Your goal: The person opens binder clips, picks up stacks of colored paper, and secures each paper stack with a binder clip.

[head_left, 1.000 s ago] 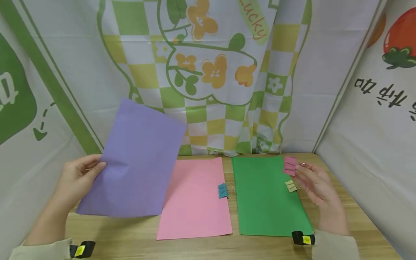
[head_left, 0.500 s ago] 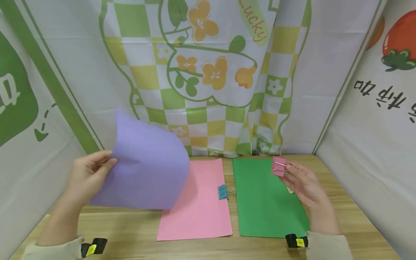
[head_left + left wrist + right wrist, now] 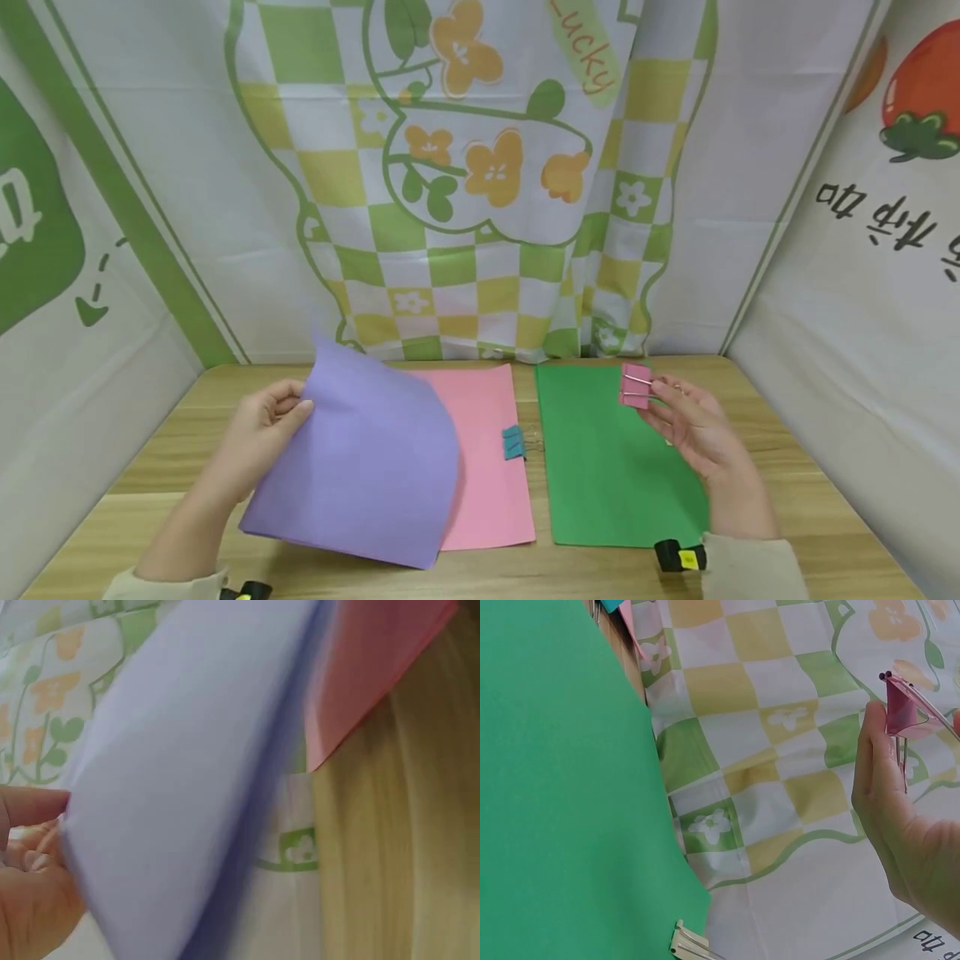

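Observation:
My left hand [image 3: 262,433] pinches the left edge of purple paper [image 3: 367,467], which bends and is raised over the left part of a pink sheet [image 3: 487,475]. In the left wrist view the purple paper [image 3: 172,765] shows pale, with thumb and fingers at its edge. My right hand [image 3: 701,433] holds a pink binder clip [image 3: 636,387] by its wire handles, above the green paper [image 3: 615,467]. The right wrist view shows that pink binder clip [image 3: 901,709] between thumb and fingers.
A blue binder clip [image 3: 513,442] grips the right edge of the pink sheet. A cream binder clip [image 3: 688,941] sits on the green paper's edge, mostly hidden by my right hand in the head view. The wooden table [image 3: 810,517] ends against a patterned curtain [image 3: 465,267].
My left hand has moved right and down with the purple paper, which now covers more of the pink sheet. My right hand has carried the pink binder clip a little left.

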Motion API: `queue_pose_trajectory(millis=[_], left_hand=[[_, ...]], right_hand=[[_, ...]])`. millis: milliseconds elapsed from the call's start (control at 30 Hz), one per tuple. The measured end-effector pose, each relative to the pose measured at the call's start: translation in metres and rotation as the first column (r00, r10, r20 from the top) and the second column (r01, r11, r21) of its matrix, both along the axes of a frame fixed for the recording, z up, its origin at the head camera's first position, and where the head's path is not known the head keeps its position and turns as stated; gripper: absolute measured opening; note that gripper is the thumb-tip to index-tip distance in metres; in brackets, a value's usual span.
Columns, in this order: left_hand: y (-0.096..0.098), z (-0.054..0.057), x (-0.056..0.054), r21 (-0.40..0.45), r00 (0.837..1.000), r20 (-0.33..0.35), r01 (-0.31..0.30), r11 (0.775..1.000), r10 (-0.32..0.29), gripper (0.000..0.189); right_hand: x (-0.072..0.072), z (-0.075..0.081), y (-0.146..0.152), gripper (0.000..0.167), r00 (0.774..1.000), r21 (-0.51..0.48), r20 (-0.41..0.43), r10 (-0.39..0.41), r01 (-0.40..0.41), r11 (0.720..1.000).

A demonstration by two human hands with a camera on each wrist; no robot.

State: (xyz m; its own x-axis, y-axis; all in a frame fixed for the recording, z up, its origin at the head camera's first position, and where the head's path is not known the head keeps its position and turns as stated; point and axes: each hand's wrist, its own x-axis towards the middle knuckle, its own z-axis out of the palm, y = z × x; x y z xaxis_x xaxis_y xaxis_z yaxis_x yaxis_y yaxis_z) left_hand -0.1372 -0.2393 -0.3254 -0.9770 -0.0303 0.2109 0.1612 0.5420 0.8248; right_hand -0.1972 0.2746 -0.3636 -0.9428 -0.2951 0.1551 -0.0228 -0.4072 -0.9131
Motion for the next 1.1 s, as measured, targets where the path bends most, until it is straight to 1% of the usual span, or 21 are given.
queue_pose_trajectory(millis=[33,100,233,300,367,467,567,667,767,900,933,1000,1100], left_hand=[[0.001,-0.002,-0.001,0.025,0.999,0.045,0.003,1.0,-0.004,0.017],[0.002,-0.005,-0.003,0.072,0.991,0.131,-0.004,0.997,-0.005,0.013],[0.002,-0.012,-0.009,0.122,0.965,0.263,-0.026,0.992,-0.007,0.011],[-0.001,-0.016,-0.01,0.144,0.945,0.327,-0.025,0.989,-0.023,0.014],[-0.005,-0.021,-0.011,0.181,0.92,0.388,-0.023,0.983,-0.05,0.019],[-0.009,-0.03,-0.013,0.223,0.881,0.466,-0.029,0.974,-0.081,0.036],[-0.012,-0.041,-0.017,0.242,0.857,0.504,-0.023,0.97,-0.106,0.045],[-0.013,-0.053,-0.022,0.255,0.843,0.521,-0.006,0.967,-0.132,0.05],[-0.012,-0.064,-0.026,0.251,0.831,0.54,-0.007,0.968,-0.134,0.052],[-0.012,-0.074,-0.028,0.247,0.823,0.552,-0.003,0.969,-0.138,0.049],[-0.012,-0.075,-0.029,0.253,0.822,0.55,0.005,0.967,-0.148,0.051],[-0.012,-0.078,-0.029,0.28,0.822,0.544,0.012,0.96,-0.169,0.056],[-0.012,-0.08,-0.027,0.341,0.828,0.516,0.036,0.939,-0.22,0.062]], right_hand=[[0.0,0.0,0.0,0.012,1.0,0.005,-0.002,0.0,0.0,1.0],[0.0,0.0,0.0,0.012,1.0,0.008,-0.004,-0.002,0.002,1.0],[0.0,0.0,0.0,0.012,1.0,-0.004,-0.005,-0.002,0.002,1.0],[0.0,0.0,0.0,0.012,1.0,-0.007,0.0,-0.007,0.007,1.0],[0.0,0.001,0.0,0.011,1.0,0.002,0.006,-0.015,0.015,1.0],[0.0,0.001,-0.001,0.009,0.999,0.019,0.02,-0.031,0.031,0.999],[0.0,0.001,-0.002,0.007,0.999,0.032,0.031,-0.044,0.043,0.999],[0.001,0.002,-0.003,0.007,0.998,0.042,0.043,-0.054,0.053,0.998],[0.0,0.002,-0.003,0.009,0.996,0.053,0.061,-0.06,0.057,0.997],[0.0,0.003,-0.004,0.011,0.994,0.07,0.087,-0.069,0.063,0.996],[0.0,0.003,-0.004,0.011,0.993,0.075,0.092,-0.072,0.065,0.995],[0.0,0.004,-0.004,0.013,0.992,0.08,0.101,-0.079,0.071,0.994],[0.0,0.004,-0.003,0.017,0.99,0.086,0.11,-0.084,0.074,0.994]])
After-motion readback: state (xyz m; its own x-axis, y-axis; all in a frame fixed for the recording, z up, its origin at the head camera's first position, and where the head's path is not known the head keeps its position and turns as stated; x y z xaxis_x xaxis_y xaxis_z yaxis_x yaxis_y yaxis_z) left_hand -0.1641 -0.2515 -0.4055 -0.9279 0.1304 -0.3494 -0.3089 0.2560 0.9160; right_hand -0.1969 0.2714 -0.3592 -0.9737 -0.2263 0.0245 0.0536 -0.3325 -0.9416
